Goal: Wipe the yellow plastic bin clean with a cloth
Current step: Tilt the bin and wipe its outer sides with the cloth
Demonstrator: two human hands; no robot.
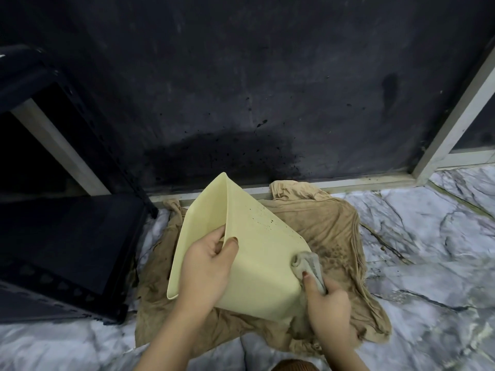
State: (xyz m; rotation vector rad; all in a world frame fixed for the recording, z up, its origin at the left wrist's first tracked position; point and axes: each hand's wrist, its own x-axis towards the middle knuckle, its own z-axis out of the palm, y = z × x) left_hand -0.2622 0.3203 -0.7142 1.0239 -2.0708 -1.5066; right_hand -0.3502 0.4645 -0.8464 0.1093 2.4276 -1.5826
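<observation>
The pale yellow plastic bin (257, 253) lies tipped on its side, its open mouth facing left, with dark specks on its upper outer wall. My left hand (206, 266) grips its rim, thumb on the outside and fingers inside. My right hand (328, 303) presses a small crumpled grey cloth (309, 263) against the bin's lower right corner near the base.
A stained tan sheet (329, 231) is spread under the bin on the marble-patterned floor (428, 250). A black shelf unit (61, 236) stands at the left. Behind is a dark splattered wall (241, 89) with a pale frame (455, 121) at the right.
</observation>
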